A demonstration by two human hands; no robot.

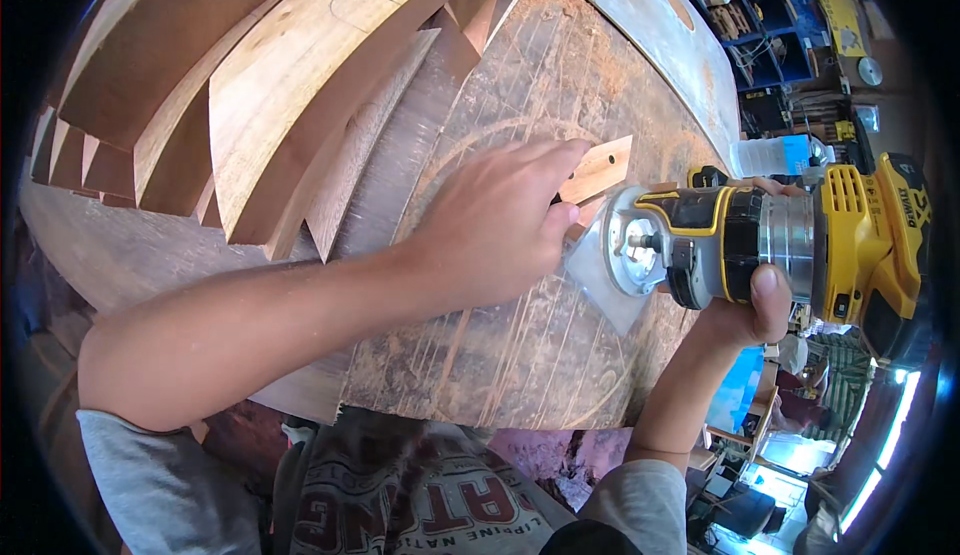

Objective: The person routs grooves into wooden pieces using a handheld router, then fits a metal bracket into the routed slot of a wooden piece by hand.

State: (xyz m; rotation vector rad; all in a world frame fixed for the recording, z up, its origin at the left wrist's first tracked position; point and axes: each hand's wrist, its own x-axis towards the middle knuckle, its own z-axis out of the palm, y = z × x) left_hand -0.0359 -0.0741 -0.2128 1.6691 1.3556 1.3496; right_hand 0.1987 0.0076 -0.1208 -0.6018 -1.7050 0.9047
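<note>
My right hand (750,317) is wrapped round the body of a yellow and black cordless trim router (700,220), its thumb on the near side. The tool lies tipped on its side in the air, with its clear base plate (612,290) turned toward my left hand. My left hand (505,215) grips a small light-brown wooden piece (602,170) with dark holes in it, fingers over its far side and thumb below. The wooden piece sits close beside the router's base; whether they touch is hidden. Its lower part is covered by my fingers and the router.
Several thick curved wooden boards (300,75) are stacked at the left on the scratched, dusty workbench (470,355). A pale panel (660,15) lies along the far side. Beyond the right edge are a water bottle (765,156) and a blue shelf of tools (750,15).
</note>
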